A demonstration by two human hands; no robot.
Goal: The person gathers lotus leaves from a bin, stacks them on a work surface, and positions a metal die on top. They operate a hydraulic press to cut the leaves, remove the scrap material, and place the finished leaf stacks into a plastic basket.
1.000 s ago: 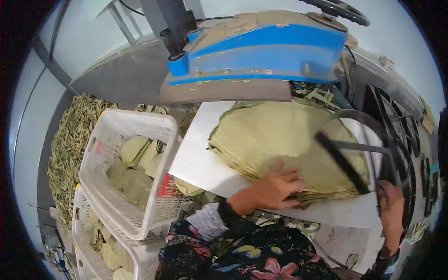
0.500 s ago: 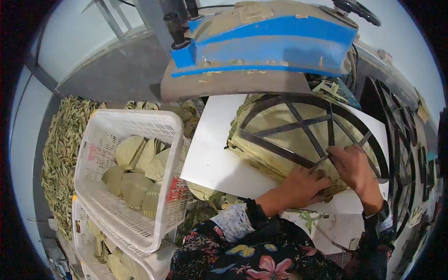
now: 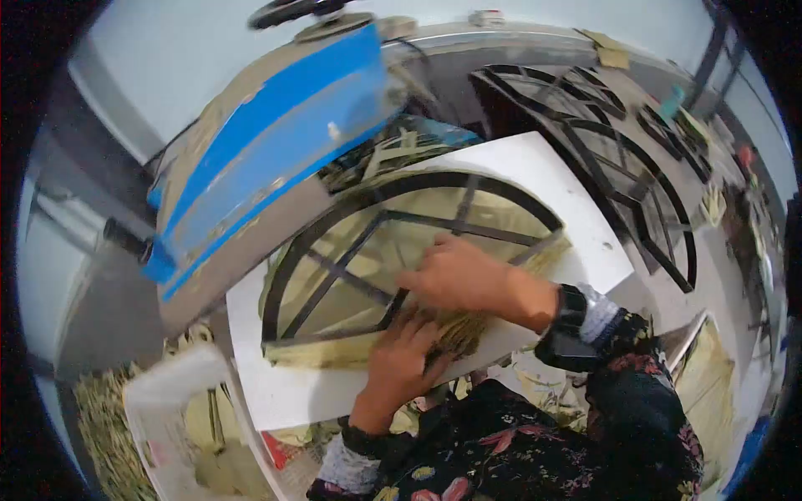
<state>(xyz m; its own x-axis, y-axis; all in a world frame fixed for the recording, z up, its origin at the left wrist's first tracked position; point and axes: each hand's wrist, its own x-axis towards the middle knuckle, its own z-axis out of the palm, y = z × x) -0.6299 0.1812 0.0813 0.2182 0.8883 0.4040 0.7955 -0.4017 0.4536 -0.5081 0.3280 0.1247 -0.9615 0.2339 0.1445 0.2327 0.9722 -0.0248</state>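
A black metal cutting frame (image 3: 458, 207), fan-shaped with inner bars, lies over a stack of pale green leaves (image 3: 351, 230) on a white board (image 3: 518, 167). My left hand (image 3: 403, 355) is at the near edge of the stack, its fingers at the frame's lower corner and the stems. My right hand (image 3: 455, 275) rests above it at the frame's inner bars, fingers bent and slightly blurred. Whether either hand grips the frame or the leaves cannot be made out.
A blue press machine (image 3: 284, 125) stands at the back left. More black frames (image 3: 618, 167) lie at the right. A white basket (image 3: 180, 376) with cut leaves is at the lower left, near a leaf pile (image 3: 113, 417).
The view has swung right. The frame has been turned and now lies flatter over the leaf stack. Both hands remain near its lower corner, the right one now further over the bars.
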